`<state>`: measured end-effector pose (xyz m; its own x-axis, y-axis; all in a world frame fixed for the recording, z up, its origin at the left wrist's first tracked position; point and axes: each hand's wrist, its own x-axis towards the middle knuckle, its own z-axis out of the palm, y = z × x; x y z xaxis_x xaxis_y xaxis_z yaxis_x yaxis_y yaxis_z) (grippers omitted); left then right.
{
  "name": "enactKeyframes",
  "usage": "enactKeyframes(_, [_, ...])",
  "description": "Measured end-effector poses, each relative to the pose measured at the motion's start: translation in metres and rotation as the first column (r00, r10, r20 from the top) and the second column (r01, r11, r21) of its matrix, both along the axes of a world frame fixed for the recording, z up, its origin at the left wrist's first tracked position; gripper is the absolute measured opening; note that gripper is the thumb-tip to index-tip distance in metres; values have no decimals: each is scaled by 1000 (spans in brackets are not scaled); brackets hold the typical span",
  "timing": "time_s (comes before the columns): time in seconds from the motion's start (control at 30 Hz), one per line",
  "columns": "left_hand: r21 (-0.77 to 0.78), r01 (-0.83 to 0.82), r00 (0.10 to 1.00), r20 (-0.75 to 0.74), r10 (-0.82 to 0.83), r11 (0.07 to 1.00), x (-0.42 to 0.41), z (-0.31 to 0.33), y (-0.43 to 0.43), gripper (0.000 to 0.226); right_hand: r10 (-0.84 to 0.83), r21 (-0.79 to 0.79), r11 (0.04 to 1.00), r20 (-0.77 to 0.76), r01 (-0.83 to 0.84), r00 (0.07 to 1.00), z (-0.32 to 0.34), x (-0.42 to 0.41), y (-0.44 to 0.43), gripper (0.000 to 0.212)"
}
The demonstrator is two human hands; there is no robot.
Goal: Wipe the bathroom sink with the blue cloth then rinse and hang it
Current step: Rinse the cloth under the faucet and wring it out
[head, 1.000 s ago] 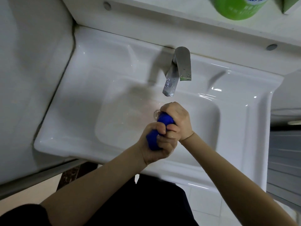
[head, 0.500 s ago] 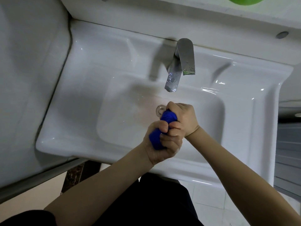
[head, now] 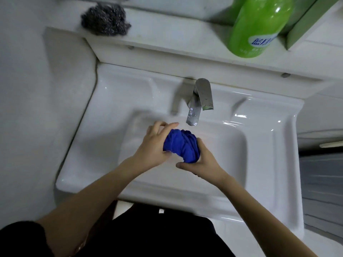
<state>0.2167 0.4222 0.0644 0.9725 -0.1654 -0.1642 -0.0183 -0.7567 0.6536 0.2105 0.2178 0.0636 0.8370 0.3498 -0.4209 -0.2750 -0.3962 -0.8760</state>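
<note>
The blue cloth [head: 182, 145] is bunched into a twisted wad over the basin of the white sink [head: 259, 145], just below the chrome faucet [head: 199, 102]. My left hand [head: 154, 145] holds the cloth's left side, with its fingers partly spread. On the lower right side of the wad, my right hand [head: 198, 162] cups it from beneath. No water stream shows at the spout.
A green bottle [head: 259, 26] and a steel wool scrubber [head: 104, 19] sit on the white ledge [head: 167, 36] behind the sink. A tiled wall [head: 37, 108] borders the sink on the left. A grey surface [head: 323, 182] lies to the right.
Both hands loosened from the tight wringing grip, and more of the cloth now shows between them. The view tilted upward, revealing the ledge, bottle and scrubber.
</note>
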Motion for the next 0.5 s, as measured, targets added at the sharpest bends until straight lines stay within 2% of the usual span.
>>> enactKeyframes(0.07, [-178, -156, 987, -62, 147, 972, -1, 20, 3, 66, -95, 105, 990, -25, 98, 995, 16, -5, 4, 54])
enactKeyframes(0.1, [-303, -252, 964, -161, 211, 919, -3, 31, 2, 54, -130, 140, 981, -17, 131, 991, 23, -7, 7, 52])
enactKeyframes(0.17, [-525, -413, 889, -411, 204, 744, -11, 48, -9, 41, -177, 202, 965, 21, 169, 984, 33, -13, 14, 49])
enactKeyframes(0.23, [-638, -529, 814, -568, 122, 559, -21, 54, -20, 48, -192, 248, 954, 81, 167, 978, 39, -22, 24, 39])
enactKeyframes(0.27, [-659, -567, 792, -602, 106, 494, -24, 54, -25, 52, -196, 239, 957, 118, 164, 974, 41, -26, 30, 34])
enactKeyframes(0.33, [-651, -589, 786, -599, 152, 479, -29, 50, -29, 53, -183, 176, 973, 191, 150, 964, 42, -35, 38, 28])
enactKeyframes(0.4, [-631, -607, 785, -570, 242, 483, -31, 47, -30, 40, -170, 151, 979, 220, 139, 960, 42, -43, 42, 29])
enactKeyframes(0.5, [-616, -612, 788, -527, 318, 495, -28, 47, -19, 19, -267, 215, 948, 145, 233, 953, 45, -53, 44, 20])
